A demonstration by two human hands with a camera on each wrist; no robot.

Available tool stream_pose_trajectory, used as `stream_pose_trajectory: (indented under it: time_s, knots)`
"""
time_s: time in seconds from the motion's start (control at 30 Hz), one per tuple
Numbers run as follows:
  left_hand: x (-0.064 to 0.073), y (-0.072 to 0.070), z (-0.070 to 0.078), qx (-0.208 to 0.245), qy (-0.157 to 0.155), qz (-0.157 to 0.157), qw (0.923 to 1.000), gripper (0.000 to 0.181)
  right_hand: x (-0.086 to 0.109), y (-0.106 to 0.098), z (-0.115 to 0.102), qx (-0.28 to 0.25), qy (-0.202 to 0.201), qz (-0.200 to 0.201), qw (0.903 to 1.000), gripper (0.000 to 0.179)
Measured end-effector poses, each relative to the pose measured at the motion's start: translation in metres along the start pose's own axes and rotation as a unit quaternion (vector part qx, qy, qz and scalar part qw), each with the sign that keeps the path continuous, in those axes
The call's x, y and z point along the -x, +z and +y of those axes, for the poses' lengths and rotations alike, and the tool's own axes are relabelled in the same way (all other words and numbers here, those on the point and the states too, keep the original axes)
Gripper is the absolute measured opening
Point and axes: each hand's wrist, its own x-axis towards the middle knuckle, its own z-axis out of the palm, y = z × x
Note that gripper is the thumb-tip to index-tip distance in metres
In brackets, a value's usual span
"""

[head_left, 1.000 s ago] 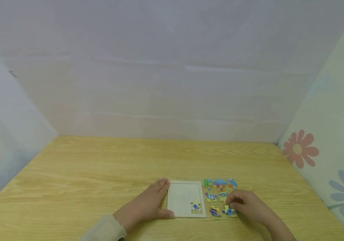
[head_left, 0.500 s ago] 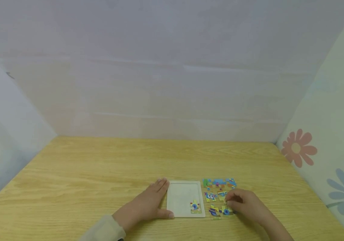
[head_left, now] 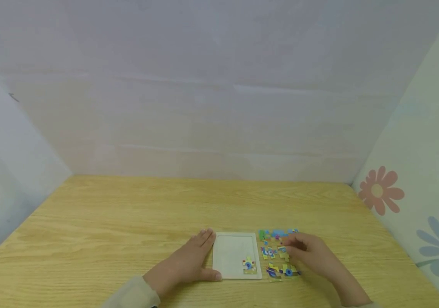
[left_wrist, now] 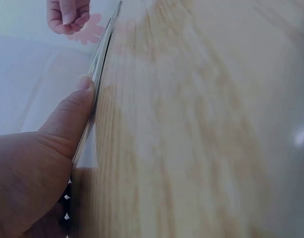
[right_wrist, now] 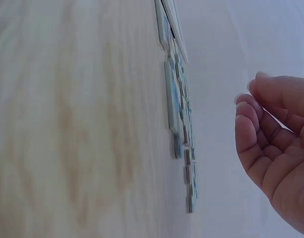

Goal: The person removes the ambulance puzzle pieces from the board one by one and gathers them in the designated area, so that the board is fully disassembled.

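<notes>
In the head view my left hand (head_left: pixel 192 259) lies along the left edge of a white puzzle tray (head_left: pixel 227 256), fingers straight, thumb at the near corner. The left wrist view has its thumb (left_wrist: pixel 73 111) against the tray's edge. One yellow and blue puzzle piece (head_left: pixel 248 265) sits in the tray's lower right corner. My right hand (head_left: pixel 313 254) hovers over the loose puzzle pieces (head_left: pixel 268 253) right of the tray, hiding part of them. In the right wrist view its fingers (right_wrist: pixel 246 126) curl loosely with nothing between them, apart from the pieces (right_wrist: pixel 172 94).
The loose pieces lie in rows on the wooden table (head_left: pixel 127 222), close beside the tray. A pale wall (head_left: pixel 211 107) stands behind the table, and a side wall with printed flowers (head_left: pixel 381 191) stands at the right.
My right hand has lifted and shifted toward the back, uncovering a yellow piece in the middle row. The lower right piece has slid slightly left. The left hand stays at the tray.
</notes>
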Motion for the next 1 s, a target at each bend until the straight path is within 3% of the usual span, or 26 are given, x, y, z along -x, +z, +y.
stream_pose_trajectory:
  time_s: [0.27,0.53,0.8,1.0]
  knots:
    - [-0.001,0.002,-0.001,-0.007,0.003,0.006,1.0000,0.105,-0.008,0.012,-0.011,-0.014,-0.028,-0.003,0.9995,0.023]
    - [-0.002,0.001,0.000,-0.008,0.003,0.007,0.9999,0.105,-0.017,0.032,-0.023,0.043,-0.109,-0.041,0.9922,0.029]
    - [-0.002,0.002,0.000,-0.012,0.002,0.009,0.9999,0.105,-0.026,0.051,-0.034,0.123,-0.114,-0.076,0.9829,0.033]
    - [-0.002,0.003,0.000,-0.014,0.006,0.017,0.9997,0.105,-0.029,0.057,-0.038,0.144,-0.118,-0.096,0.9779,0.034]
